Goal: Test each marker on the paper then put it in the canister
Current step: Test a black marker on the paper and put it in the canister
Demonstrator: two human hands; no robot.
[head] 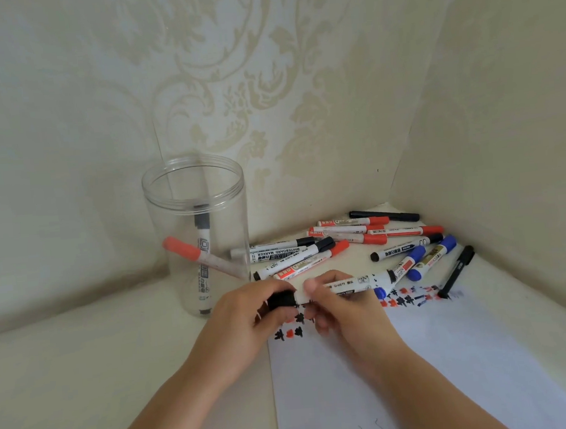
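I hold a black whiteboard marker (355, 283) level above the top of the paper (422, 366). My right hand (347, 314) grips its white barrel. My left hand (248, 310) pinches the black cap (281, 299) at the marker's left end. Whether the cap is seated on the marker is hidden by my fingers. The clear canister (198, 234) stands upright to the left with a black marker (204, 251) and a red marker (200, 256) inside. Small black, red and blue test marks (407, 299) run across the paper's top edge.
A loose pile of several red, black and blue markers (361, 242) lies in the back right corner behind the paper. A thin black pen (457, 271) lies at the paper's far right corner. Patterned walls close in behind and to the right.
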